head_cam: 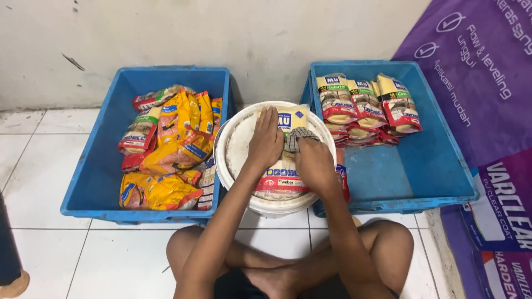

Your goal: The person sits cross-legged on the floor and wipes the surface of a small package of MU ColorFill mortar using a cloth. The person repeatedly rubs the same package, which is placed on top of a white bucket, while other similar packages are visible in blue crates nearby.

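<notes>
A blue plastic crate holds crumpled glossy yellow packets. Beside it, on a round white bucket lid, lies a flat pouch: the left hand presses it open-palmed, the right hand grips a checked cloth. A second blue crate holds neatly stacked pouches. White floor tiles, scuffed wall.

The left hand and right hand cover the middle of the packet on the white bucket. Most of the checked cloth hides under the right hand. At 6 o'clock, the person's legs are cut off. At 3 o'clock, the purple banner runs off the edge.
</notes>
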